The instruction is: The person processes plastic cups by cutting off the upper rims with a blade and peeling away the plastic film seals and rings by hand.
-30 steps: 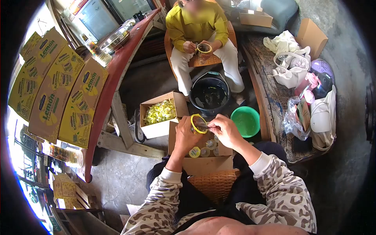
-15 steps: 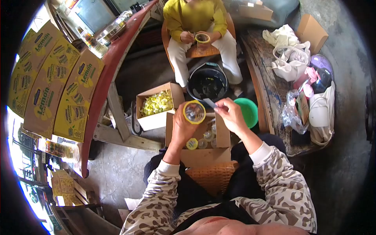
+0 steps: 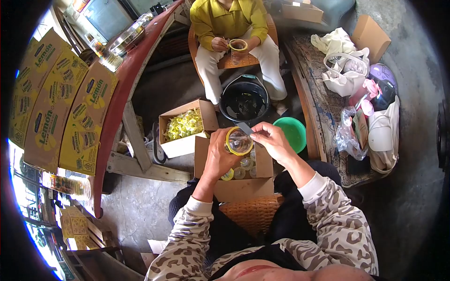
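Note:
My left hand (image 3: 217,154) is wrapped round a clear plastic cup (image 3: 239,142) with a yellow rim, tilted so that its round end faces me. My right hand (image 3: 273,141) pinches a thin, flat grey blade (image 3: 244,127), whose lower part meets the upper right of the cup's yellow rim. Whether it cuts or only touches cannot be seen. Below both hands is an open cardboard box (image 3: 243,188) holding several clear cups (image 3: 246,163), one of them with a yellow lid (image 3: 228,174).
A box of yellow strips (image 3: 164,146) stands ahead on the left. Beyond are a black bucket (image 3: 262,110) and a green basin (image 3: 294,136). Opposite sits a person (image 3: 225,23) holding another cup. Lemon cartons (image 3: 89,122) line the red table; bags (image 3: 344,77) lie on the right bench.
The blade in my right hand has come left and down onto the cup's rim. The cup has shifted slightly right and tilted. The whole view has moved a little.

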{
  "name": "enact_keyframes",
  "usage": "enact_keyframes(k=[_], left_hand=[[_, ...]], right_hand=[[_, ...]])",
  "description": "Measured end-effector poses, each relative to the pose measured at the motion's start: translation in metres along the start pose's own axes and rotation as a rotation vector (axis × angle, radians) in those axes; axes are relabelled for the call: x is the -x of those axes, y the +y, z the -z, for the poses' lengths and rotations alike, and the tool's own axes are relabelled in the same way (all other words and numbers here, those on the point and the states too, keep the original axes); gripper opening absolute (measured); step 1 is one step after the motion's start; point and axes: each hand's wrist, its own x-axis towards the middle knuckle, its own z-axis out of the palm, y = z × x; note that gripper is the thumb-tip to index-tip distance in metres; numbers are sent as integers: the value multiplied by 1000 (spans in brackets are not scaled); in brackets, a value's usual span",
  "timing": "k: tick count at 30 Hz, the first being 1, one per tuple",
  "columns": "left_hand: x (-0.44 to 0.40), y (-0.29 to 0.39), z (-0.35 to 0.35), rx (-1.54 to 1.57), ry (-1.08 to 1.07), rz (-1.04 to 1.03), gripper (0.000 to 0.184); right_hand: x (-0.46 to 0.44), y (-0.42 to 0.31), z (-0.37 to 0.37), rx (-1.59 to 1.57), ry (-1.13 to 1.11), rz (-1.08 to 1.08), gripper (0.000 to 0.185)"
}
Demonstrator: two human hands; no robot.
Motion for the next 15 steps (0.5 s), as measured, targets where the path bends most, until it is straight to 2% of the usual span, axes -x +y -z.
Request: enact_keyframes(k=[2, 3, 4, 6, 7, 8, 10, 11, 12, 14, 15], left_hand=[[1, 0, -1, -98, 12, -35, 66], [0, 2, -2, -37, -5, 19, 72], [0, 3, -4, -40, -4, 19, 72], [2, 5, -9, 167, 96, 63, 70], [2, -1, -11, 147, 25, 71, 78], [3, -4, -12, 147, 23, 74, 78], [1, -2, -15, -147, 81, -160, 72], [3, 1, -17, -209, 83, -165, 64], [5, 4, -19, -207, 74, -157, 64], [7, 8, -23, -480, 135, -245, 57], [8, 11, -26, -468, 181, -263, 46]], right_hand=[[0, -1, 0, -15, -9, -2, 15], [0, -1, -1, -27, -20, -7, 15], [0, -1, -2, -29, -22, -5, 15], [-1, 2, -3, -43, -6, -7, 15], [-2, 5, -2, -45, -7, -8, 15], [-3, 8, -1, -60, 8, -12, 16], [-4, 7, -1, -84, 53, -6, 17], [-4, 6, -1, -91, 76, -28, 17], [-4, 4, -1, -98, 98, -48, 17], [-3, 2, -3, -151, 117, -61, 16], [-4, 3, -3, -152, 129, -69, 17]])
